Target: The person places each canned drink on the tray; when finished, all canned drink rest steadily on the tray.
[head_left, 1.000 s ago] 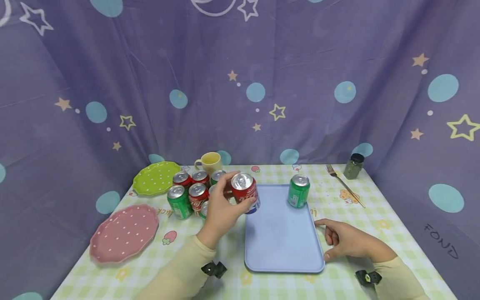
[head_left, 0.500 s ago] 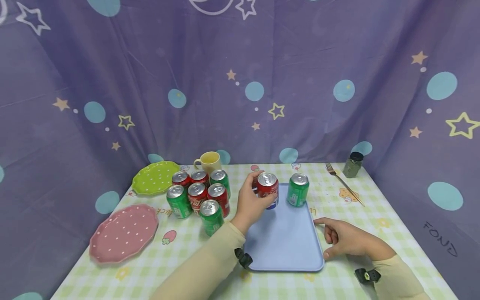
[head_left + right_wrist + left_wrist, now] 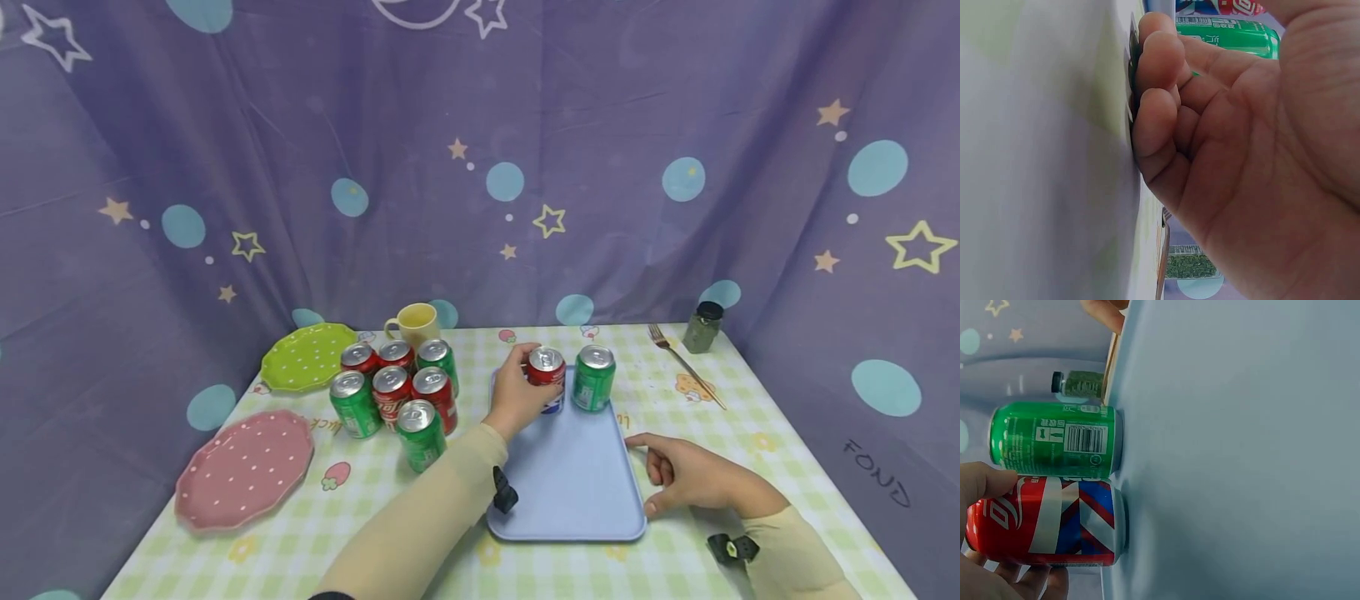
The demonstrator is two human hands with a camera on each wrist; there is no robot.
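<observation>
My left hand (image 3: 522, 395) grips a red soda can (image 3: 1041, 522) with a red, white and blue pattern low on its side, thumb on one side and fingers on the other. The can is upright at the far end of the light blue tray (image 3: 567, 492), its base at or just over the surface. Close beside it on the tray stands a green soda can (image 3: 594, 379). My right hand (image 3: 697, 477) lies at the tray's right edge, index fingertip and thumb against the rim, the other fingers curled and resting on the tablecloth in the right wrist view.
Several red and green cans (image 3: 392, 392) stand grouped left of the tray. Behind them is a yellow mug (image 3: 417, 323). A green plate (image 3: 307, 357) and a pink plate (image 3: 246, 469) lie at the left. A fork (image 3: 686, 367) and a jar (image 3: 703, 327) are at the back right.
My left hand has carried the red can rightward over the tray, then down beside the green can. The right hand has kept its place at the rim.
</observation>
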